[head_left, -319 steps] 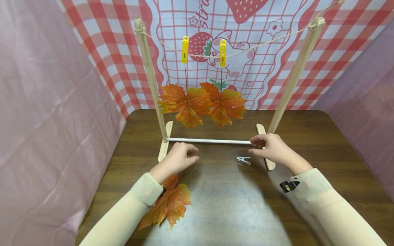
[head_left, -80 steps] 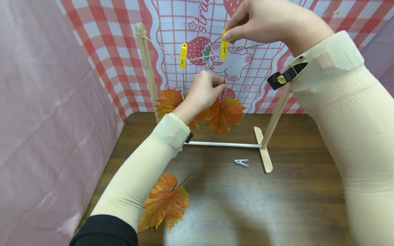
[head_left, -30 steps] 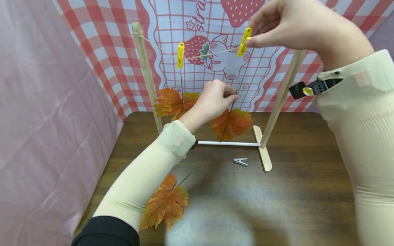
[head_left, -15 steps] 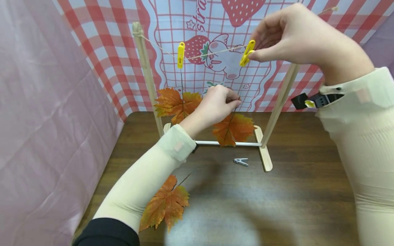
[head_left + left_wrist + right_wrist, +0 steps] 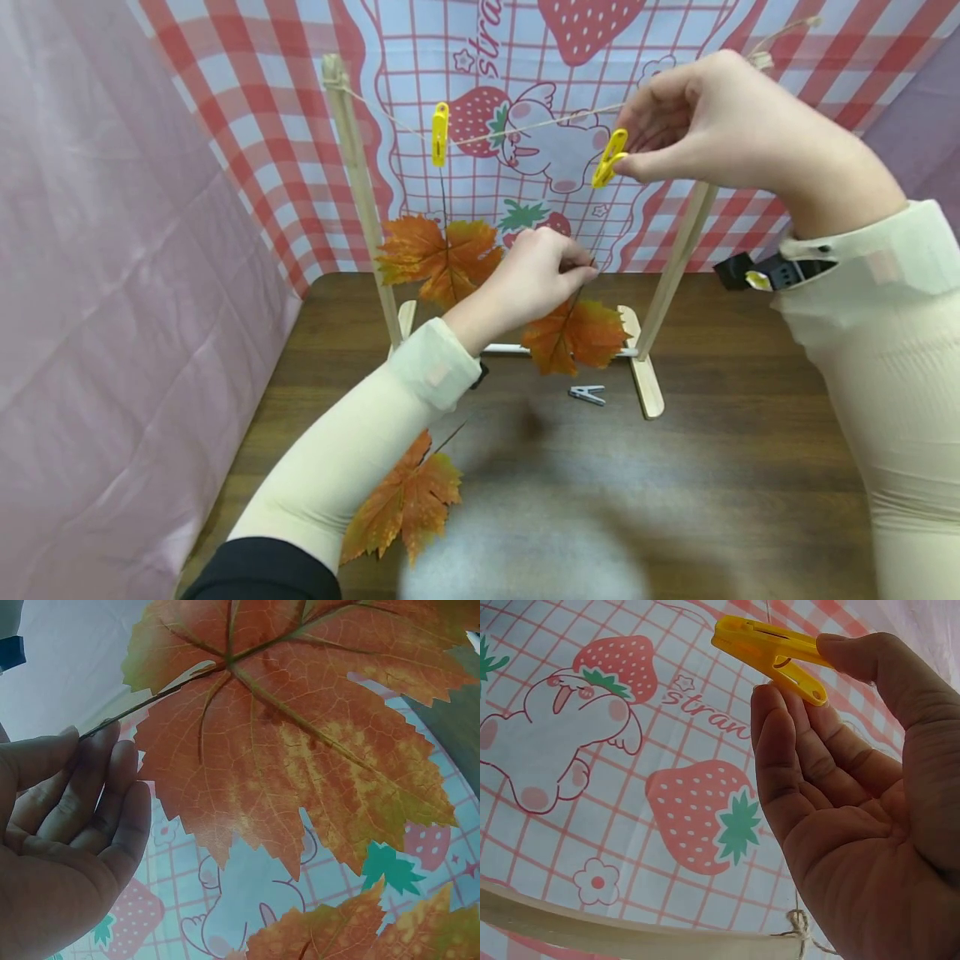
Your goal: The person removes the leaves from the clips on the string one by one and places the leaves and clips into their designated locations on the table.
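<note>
My left hand (image 5: 536, 279) pinches the thin dark stem of an orange artificial maple leaf (image 5: 577, 337), which hangs below the fingers. In the left wrist view the stem runs from thumb and fingertips to the leaf (image 5: 300, 735). Between thumb and fingers my right hand (image 5: 738, 125) squeezes a yellow clothespin (image 5: 609, 160), held just below the string (image 5: 547, 123) and apart from it. The right wrist view shows that clothespin (image 5: 769, 652) from the side. A second yellow clothespin (image 5: 440, 135) stays on the string, with another leaf (image 5: 442, 258) hanging from it by its stem.
The string spans two wooden posts (image 5: 360, 183) joined low by a white rod (image 5: 506, 348). On the wooden table (image 5: 720, 500) lie a grey clothespin (image 5: 587, 394) and a loose leaf (image 5: 412, 500), partly behind my left forearm. A strawberry-print cloth (image 5: 262, 125) hangs behind.
Earlier both leaves hung clipped on the string. My right hand has since taken the right-hand clothespin off it and moved right and down; my left hand has lowered that leaf.
</note>
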`<state>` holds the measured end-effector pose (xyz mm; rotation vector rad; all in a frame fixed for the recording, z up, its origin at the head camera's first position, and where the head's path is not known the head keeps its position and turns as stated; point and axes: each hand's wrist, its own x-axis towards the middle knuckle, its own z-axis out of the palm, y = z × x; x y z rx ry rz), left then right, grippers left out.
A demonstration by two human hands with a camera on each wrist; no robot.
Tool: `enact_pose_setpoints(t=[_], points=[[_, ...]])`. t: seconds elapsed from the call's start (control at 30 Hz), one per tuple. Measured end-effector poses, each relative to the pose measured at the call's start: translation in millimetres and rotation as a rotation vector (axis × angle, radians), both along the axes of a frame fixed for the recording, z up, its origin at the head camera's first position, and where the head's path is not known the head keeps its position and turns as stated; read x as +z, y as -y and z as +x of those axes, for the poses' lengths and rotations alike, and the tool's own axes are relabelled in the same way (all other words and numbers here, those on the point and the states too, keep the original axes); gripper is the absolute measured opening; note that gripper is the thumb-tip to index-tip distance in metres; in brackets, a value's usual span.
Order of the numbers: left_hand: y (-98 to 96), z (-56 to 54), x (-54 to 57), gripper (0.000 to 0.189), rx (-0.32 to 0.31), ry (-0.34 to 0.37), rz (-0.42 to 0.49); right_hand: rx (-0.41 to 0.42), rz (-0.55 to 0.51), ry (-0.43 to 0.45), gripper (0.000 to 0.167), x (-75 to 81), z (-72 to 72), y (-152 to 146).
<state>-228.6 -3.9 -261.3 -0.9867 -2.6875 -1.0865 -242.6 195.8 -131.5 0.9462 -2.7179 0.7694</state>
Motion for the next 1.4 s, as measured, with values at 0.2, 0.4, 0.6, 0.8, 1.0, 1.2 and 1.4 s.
enact_pose_setpoints(t=[0.2, 0.4, 0.6, 0.8, 1.0, 1.2, 1.4], points=[[2.0, 3.2, -4.3, 0.015, -0.017, 0.006, -0.037, 0.005, 0.003, 0.024, 0.027, -7.3, 1.3, -2], [5.6, 7.7, -9.9, 0.017, -0.032, 0.063, -0.040, 0.015, 0.016, 0.025, 0.024, -17.0, 2.0, -6], [12.5, 13.6, -15.6, 0.016, -0.054, 0.071, -0.049, 0.011, 0.020, 0.050, 0.023, -29.0, 3.9, -10], [21.7, 19.6, -21.1, 0.016, -0.060, 0.094, -0.069, 0.012, 0.029, 0.052, 0.021, -41.3, 3.7, -13], [31.2, 24.4, -26.0, 0.016, -0.062, 0.131, -0.094, 0.024, 0.005, 0.090, 0.022, -56.3, 3.7, -13], [41.6, 27.9, -31.5, 0.015, -0.060, 0.137, -0.121, 0.035, -0.026, 0.140, 0.023, -73.4, 4.9, -13], [52.6, 31.5, -36.2, 0.018, -0.066, 0.146, -0.139, 0.015, -0.031, 0.192, 0.023, -90.1, 6.4, -13]])
